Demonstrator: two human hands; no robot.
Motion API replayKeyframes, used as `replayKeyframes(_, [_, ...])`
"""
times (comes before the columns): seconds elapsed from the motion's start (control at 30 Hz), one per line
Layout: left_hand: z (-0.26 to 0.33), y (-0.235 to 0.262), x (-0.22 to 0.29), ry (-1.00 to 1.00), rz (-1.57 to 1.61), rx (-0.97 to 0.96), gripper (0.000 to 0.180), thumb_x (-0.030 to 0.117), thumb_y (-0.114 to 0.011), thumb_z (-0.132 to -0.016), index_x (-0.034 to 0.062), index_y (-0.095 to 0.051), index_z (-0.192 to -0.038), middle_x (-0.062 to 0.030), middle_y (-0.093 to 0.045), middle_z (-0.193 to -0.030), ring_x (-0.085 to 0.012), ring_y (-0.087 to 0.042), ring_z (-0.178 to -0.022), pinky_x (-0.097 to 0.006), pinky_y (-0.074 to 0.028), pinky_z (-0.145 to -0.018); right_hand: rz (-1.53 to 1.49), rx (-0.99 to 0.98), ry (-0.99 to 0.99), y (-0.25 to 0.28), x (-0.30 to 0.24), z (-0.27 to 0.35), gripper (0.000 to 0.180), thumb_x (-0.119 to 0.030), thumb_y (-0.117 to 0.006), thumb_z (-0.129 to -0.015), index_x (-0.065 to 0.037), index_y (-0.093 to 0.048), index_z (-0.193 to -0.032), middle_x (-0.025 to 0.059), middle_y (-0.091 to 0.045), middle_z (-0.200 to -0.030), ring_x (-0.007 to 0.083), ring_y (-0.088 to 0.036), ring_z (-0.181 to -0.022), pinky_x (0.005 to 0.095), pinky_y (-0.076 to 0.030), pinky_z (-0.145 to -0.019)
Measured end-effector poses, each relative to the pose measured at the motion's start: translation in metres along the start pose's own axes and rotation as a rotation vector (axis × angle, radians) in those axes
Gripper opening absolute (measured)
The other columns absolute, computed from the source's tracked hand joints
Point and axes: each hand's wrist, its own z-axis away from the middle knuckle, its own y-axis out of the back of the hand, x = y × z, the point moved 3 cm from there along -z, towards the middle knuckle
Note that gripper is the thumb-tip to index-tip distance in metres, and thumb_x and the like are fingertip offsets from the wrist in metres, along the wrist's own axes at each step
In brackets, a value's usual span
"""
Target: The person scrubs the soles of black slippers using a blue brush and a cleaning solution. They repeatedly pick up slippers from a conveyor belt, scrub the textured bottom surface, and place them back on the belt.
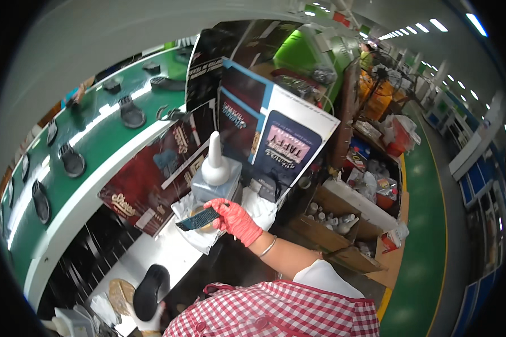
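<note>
My right hand (236,220), in a red glove, grips a dark brush (198,219) over the glue bottle (215,178). My left hand (152,321) clasps a black sole (150,291) low over the counter (163,250).

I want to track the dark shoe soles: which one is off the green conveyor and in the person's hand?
The black sole at bottom left, held by the white-gloved left hand over the white table; the others lie on the green conveyor.

A conveyor belt (104,137) carrying shoe soles (72,161) runs along the left. Right of it, a nozzle-topped bottle (215,174) stands before upright printed cardboard sheets (289,143). A box of small bottles (327,218) sits farther right.
</note>
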Motion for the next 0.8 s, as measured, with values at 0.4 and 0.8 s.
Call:
replayKeyframes(0.4, [-0.011,-0.047,0.022,1.013,1.728,-0.240,0.061,0.047,-0.051,-0.082,0.0092,-0.043,-0.129,-0.0098,-0.055,-0.119,-0.0277,-0.051,-0.109,-0.038,-0.040,-0.086,0.115,0.216,-0.082,0.032,0.007,-0.003,0.030,-0.036,-0.054,-0.093,-0.008,-0.064,-0.098,-0.0018,-0.056,-0.063,0.0032,-0.050,-0.049,0.0171,-0.036,-0.045])
replayKeyframes(0.8, [-0.014,-0.025,0.056,0.895,1.937,-0.275,0.061,0.061,-0.048,-0.082,0.0152,-0.052,-0.122,-0.0089,-0.058,-0.111,-0.0307,-0.057,-0.096,-0.037,-0.049,-0.069,0.460,0.359,0.072,0.048,0.010,-0.003,0.024,-0.028,-0.062,-0.088,-0.006,-0.064,-0.097,-0.0004,-0.061,-0.079,0.0047,-0.054,-0.055,0.0193,-0.041,-0.050])
